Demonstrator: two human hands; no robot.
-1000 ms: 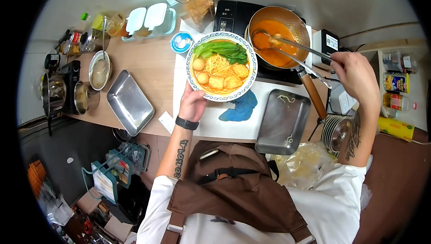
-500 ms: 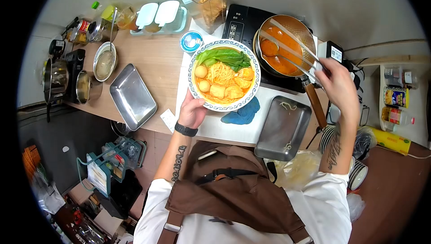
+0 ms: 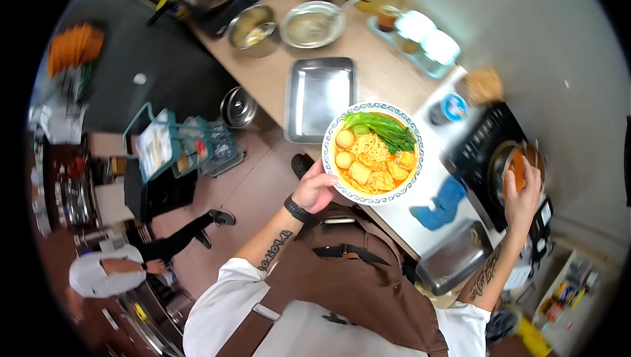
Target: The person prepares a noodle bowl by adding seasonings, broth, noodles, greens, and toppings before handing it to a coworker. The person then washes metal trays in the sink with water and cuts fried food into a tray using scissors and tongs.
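A white bowl with a blue patterned rim (image 3: 375,200) holds noodles (image 3: 372,150) in orange soup, with leafy greens (image 3: 396,131), two round pale balls and golden chunks. My left hand (image 3: 315,191) grips its lower left edge, thumb on the rim, and the bowl is held level above the counter. At the right, my right hand (image 3: 522,199) is over the pan (image 3: 501,158) of orange sauce (image 3: 518,167), fingers curled together. Blur and the fingers hide what it grips. Between bowl and pan, a crumpled blue cloth (image 3: 444,204) lies on the white surface.
One steel tray (image 3: 321,97) lies beyond the bowl; another (image 3: 460,255) sits by my right forearm. The black cooker (image 3: 474,153) stands under the pan, near a blue-lidded tub (image 3: 452,107). A green-framed rack (image 3: 169,143) and another person (image 3: 108,271) are at left.
My view has turned left, so the counter appears rotated. The bowl, still in my left hand, is now nearer the left steel tray. The tongs in my right hand no longer show clearly.
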